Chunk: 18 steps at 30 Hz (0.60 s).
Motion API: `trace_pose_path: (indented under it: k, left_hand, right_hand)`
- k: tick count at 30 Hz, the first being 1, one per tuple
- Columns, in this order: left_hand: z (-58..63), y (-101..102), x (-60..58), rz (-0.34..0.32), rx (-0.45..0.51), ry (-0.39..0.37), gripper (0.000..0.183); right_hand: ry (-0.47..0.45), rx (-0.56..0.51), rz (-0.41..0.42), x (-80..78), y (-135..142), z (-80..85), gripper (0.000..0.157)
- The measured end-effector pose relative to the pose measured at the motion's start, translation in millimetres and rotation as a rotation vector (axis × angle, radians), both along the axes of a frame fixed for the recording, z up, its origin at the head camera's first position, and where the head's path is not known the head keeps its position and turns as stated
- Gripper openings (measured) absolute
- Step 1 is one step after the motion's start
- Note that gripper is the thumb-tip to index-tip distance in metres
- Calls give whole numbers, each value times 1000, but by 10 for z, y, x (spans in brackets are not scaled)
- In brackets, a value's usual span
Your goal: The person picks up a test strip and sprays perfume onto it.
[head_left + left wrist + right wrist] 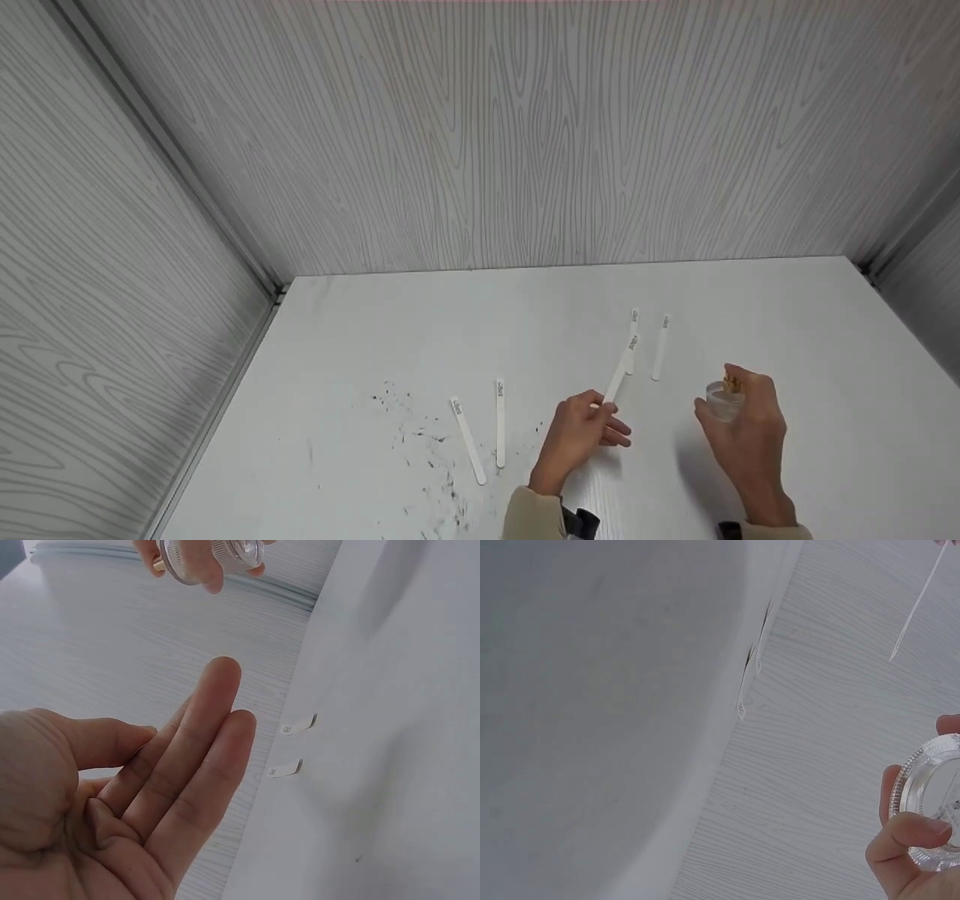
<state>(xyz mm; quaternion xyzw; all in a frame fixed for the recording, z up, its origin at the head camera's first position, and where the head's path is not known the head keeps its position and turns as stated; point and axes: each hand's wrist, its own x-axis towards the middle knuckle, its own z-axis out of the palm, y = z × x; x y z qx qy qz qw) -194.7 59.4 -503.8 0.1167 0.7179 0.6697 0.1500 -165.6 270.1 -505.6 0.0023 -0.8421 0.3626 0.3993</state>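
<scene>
My left hand (pixel 577 435) pinches the lower end of a flat white stick (pixel 619 371) with small dark print at its top. The stick tilts up and to the right, above the table. In the left wrist view, the other fingers of the left hand (pixel 165 795) extend loosely. To the right, my right hand (pixel 754 435) grips a small clear cup (pixel 724 403) with a ribbed side, raised off the table. A small tan piece (pixel 731 384) shows by the fingers at the cup's rim; its kind is unclear. The right wrist view shows the cup (pixel 915 787) partly cut off.
Behind the held stick lie two similar sticks, one partly overlapped (pixel 634 319) and one beside it (pixel 661 349). Left of my left hand lie a tilted stick (pixel 469 441) and a straighter stick (pixel 500 424). Dark specks (pixel 442 465) mark the white table (pixel 337 337). Grey wood-grain panels (pixel 480 150) enclose it.
</scene>
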Motion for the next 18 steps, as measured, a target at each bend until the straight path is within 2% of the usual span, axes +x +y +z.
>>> trace_pose_path:
  k: [7,18]
  left_hand:
    - [-31,-3,-106,22,-29,3,15]
    - [-54,15,-294,45,-20,-26,15]
  right_hand:
    - [2,4,-13,3,-2,-1,58]
    - [34,12,7,-11,6,6,60]
